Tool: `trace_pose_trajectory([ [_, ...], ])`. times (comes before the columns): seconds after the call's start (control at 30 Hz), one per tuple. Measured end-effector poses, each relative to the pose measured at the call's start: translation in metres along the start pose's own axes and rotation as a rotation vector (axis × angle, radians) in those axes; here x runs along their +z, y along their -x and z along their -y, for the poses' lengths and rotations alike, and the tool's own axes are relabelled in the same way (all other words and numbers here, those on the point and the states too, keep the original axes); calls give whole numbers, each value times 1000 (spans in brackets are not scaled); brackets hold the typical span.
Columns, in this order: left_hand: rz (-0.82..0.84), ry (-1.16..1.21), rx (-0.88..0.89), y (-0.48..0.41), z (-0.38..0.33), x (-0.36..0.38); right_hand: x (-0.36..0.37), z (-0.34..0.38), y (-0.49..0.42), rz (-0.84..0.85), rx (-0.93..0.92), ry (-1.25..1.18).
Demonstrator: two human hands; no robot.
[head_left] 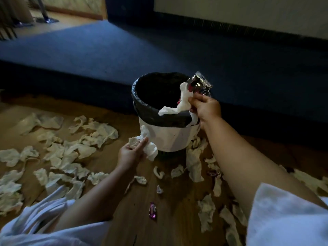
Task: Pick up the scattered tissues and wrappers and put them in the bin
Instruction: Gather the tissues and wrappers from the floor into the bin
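On the wooden floor, just in front of a blue carpeted step, stands a white bin lined with a black bag folded over its rim. Bin interior is dark; cannot tell what lies inside. Right hand is raised at the bin's right rim, fingers curled and gripping a long white tissue together with a shiny silver wrapper. The tissue droops across the near rim of the bag; the wrapper sticks up above the hand, over the bin's right edge. Left hand is lower, beside the bin's left wall, fingers curled round a crumpled tissue wad that touches the white wall. Scattered tissues cover the floor left of the bin, many overlapping. More tissues lie against the bin's base on the right and further toward the camera. A small pink wrapper lies on bare floor between the arms, a tiny crumpled scrap just above it. White sleeves at both lower corners.
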State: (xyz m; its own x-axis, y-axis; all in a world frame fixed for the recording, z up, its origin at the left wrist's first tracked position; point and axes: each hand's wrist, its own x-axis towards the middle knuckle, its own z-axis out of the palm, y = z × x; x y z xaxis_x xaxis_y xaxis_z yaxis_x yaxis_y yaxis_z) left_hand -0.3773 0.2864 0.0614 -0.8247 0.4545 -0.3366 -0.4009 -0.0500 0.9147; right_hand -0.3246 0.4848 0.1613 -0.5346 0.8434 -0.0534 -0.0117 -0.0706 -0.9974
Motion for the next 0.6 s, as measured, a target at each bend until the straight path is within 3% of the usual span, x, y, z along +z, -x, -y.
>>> trace_pose_trajectory([
  [0.2, 11, -29, 43, 1, -3, 4, 10, -2, -31, 110, 49, 444],
  [0.4, 0, 20, 203, 1, -30, 4, -9, 7, -18, -36, -346, 598],
  [0.6, -29, 63, 293, -12, -91, 36, -26, -36, -2, -8, -381, 811],
])
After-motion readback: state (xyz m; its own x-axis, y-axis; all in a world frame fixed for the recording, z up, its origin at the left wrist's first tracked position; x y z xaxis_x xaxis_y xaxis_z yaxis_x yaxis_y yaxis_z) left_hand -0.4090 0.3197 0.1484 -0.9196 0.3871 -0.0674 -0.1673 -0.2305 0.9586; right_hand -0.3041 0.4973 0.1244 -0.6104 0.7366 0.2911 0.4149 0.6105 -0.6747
